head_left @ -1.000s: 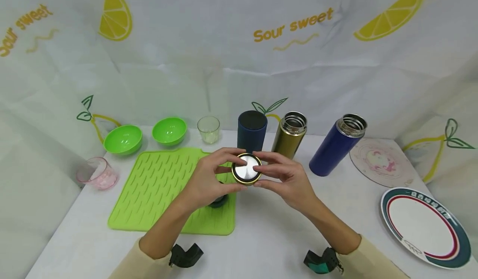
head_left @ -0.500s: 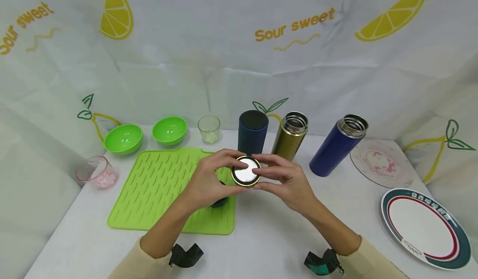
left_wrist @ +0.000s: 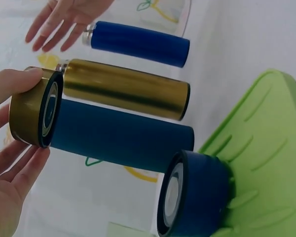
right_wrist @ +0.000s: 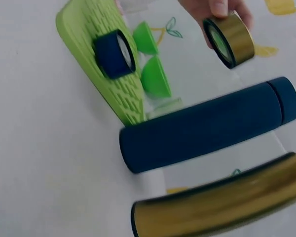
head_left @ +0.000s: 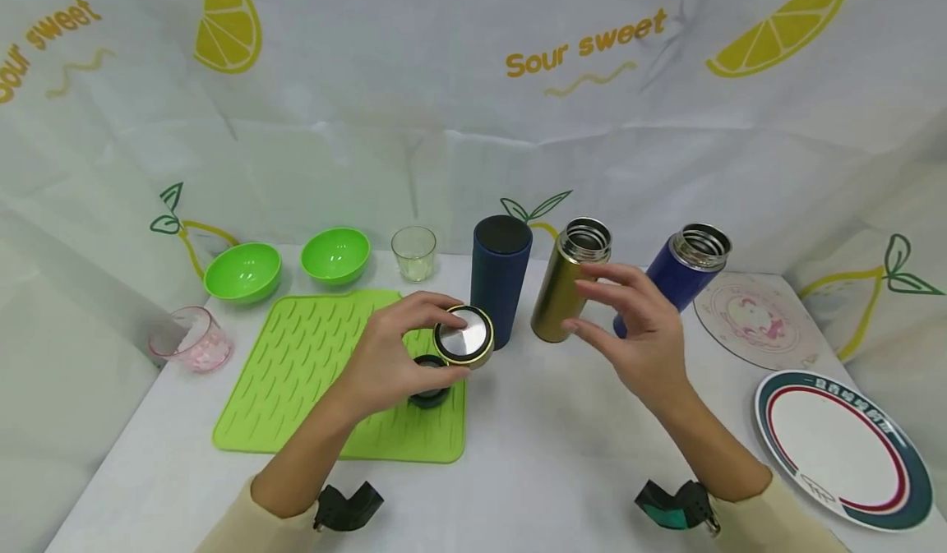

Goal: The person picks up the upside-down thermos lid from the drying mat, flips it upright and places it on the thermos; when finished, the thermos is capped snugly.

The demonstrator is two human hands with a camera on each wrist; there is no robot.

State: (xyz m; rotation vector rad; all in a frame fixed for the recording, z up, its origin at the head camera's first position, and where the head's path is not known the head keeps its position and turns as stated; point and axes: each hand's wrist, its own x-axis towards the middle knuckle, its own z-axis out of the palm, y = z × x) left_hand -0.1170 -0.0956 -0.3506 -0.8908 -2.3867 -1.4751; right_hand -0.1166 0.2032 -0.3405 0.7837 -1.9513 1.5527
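Observation:
My left hand [head_left: 388, 364] pinches a gold bottle lid [head_left: 481, 357], its silvery disc facing up, over the mat's right edge. In the left wrist view the gold lid [left_wrist: 25, 116] sits between thumb and fingers. My right hand [head_left: 639, 335] holds nothing, thumb and fingers spread apart, and overlaps the gold bottle and blue bottle in the head view. The gold bottle [head_left: 556, 302] stands uncapped, its steel neck showing. Left of it is a capped dark blue bottle [head_left: 501, 282]. The blue bottle [head_left: 676, 278] at right is uncapped. A blue lid [right_wrist: 116, 54] rests on the green mat.
The green mat [head_left: 311, 372] lies at left on the white table. Behind it stand two green bowls [head_left: 242, 274] and a clear glass [head_left: 414, 253], with a pink glass [head_left: 196, 343] farther left. At right lie a round pink-patterned mat [head_left: 750, 319] and an oval plate [head_left: 836, 454].
My right hand has let go of the gold lid and moved right. The left hand has shifted slightly left, still holding the lid.

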